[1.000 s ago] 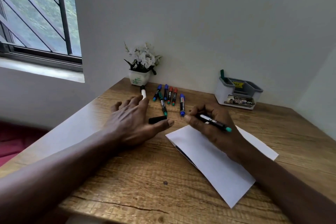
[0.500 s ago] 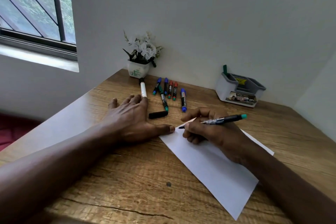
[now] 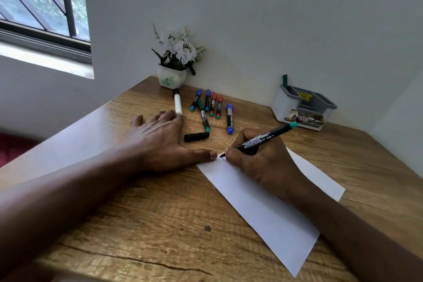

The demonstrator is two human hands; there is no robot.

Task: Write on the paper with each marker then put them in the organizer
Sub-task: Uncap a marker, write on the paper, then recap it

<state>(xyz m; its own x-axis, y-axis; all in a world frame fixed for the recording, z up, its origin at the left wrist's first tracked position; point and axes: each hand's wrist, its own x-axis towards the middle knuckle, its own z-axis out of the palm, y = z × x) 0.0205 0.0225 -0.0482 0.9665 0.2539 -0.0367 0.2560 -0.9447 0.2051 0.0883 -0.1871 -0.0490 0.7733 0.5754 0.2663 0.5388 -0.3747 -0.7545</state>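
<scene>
My right hand [image 3: 258,160] grips a black marker [image 3: 263,138] with a teal end, its tip touching the far left corner of the white paper [image 3: 263,208]. My left hand [image 3: 160,139] lies flat on the wooden table, thumb pressing the paper's corner. The marker's black cap [image 3: 196,136] lies loose between my hands. Several capped markers [image 3: 212,106] in blue, red and green lie in a row behind, with a white marker [image 3: 177,103] at my left fingertips. The grey-and-white organizer [image 3: 302,107] stands at the back right with one green marker [image 3: 285,80] upright in it.
A small white pot of white flowers [image 3: 175,62] stands against the wall behind the markers. The table [image 3: 160,224] fits into a corner, with walls behind and at right. A barred window [image 3: 41,7] is at upper left.
My right hand turned the marker over, tip down, and brought it to the paper's corner. My left hand slid closer, its thumb landing on the paper. The view shifted downward.
</scene>
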